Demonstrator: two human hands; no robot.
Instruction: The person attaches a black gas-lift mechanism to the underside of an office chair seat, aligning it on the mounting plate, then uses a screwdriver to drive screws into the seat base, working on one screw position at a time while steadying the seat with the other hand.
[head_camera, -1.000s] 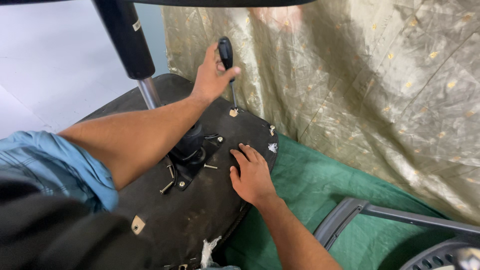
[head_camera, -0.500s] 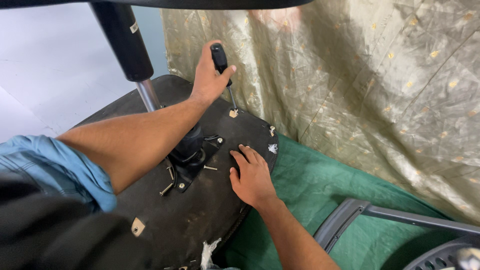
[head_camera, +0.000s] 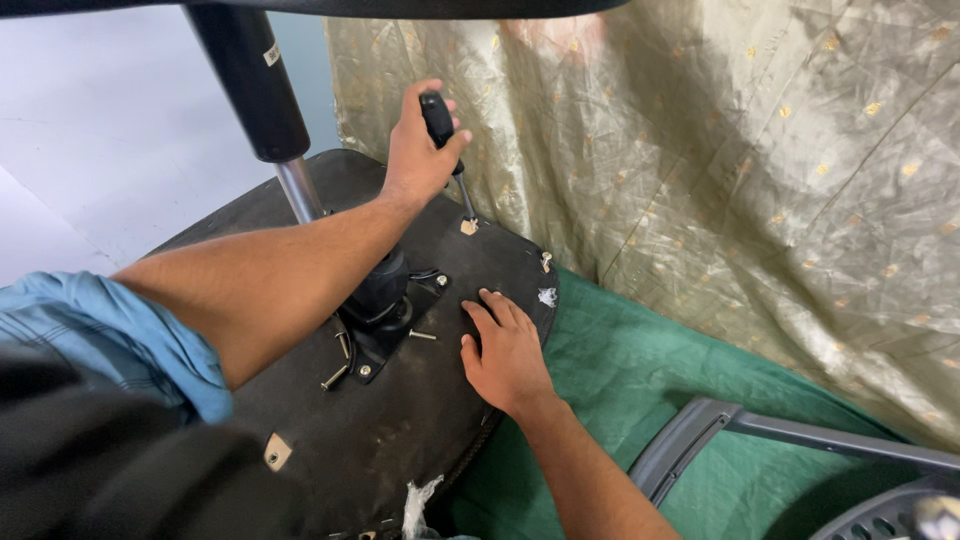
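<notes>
My left hand grips the black handle of a screwdriver, held upright with its shaft going down to a small tan patch on the black underside of an overturned chair seat. My right hand lies flat on the seat underside, fingers spread, beside the black metal mounting bracket at the centre. Loose screws lie next to the bracket. The chair's black gas-lift column rises from the bracket area toward the top of the view.
A crinkled gold-dotted beige cloth hangs behind the seat. A green cloth covers the floor under it. A grey chair-base leg lies at the lower right. My blue sleeve fills the lower left.
My left hand has tilted the screwdriver handle slightly and shifted with it; the view has edged a little. My right hand stays pressed on the seat.
</notes>
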